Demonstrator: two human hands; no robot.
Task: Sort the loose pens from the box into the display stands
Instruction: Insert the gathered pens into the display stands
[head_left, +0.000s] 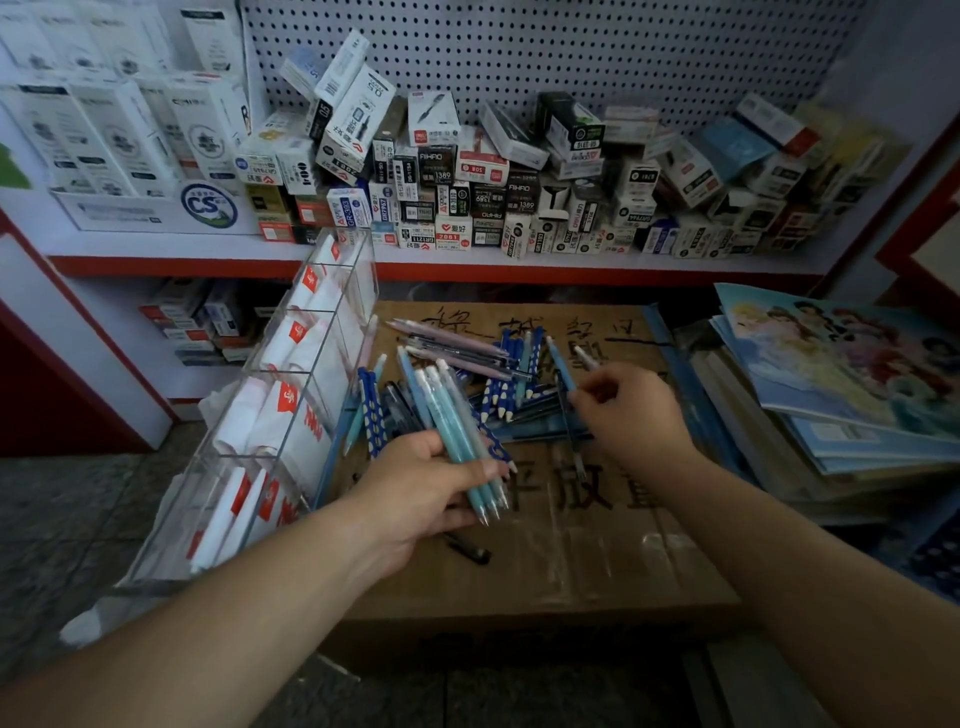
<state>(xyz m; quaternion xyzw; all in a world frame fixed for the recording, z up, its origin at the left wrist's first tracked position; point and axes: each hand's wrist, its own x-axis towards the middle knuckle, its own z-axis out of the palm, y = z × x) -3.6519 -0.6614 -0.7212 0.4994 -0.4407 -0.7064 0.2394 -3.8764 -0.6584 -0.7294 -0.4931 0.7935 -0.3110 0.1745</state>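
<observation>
Centre frame, your left hand (415, 488) grips a bundle of light-blue pens (457, 431), clamped under your thumb. Right of it, your right hand (631, 410) pinches one blue pen (563, 366) at the fingertips over the loose pile (498, 364) on the box (571, 545).

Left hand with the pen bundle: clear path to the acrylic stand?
Likely yes: left hand, gripping the light-blue pens, sits beside the acrylic stand with nothing between; white packets already occupy its compartments, though.

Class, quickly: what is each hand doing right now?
Left hand: grips a bundle of light-blue pens.
Right hand: pinches a light-blue pen.
</observation>
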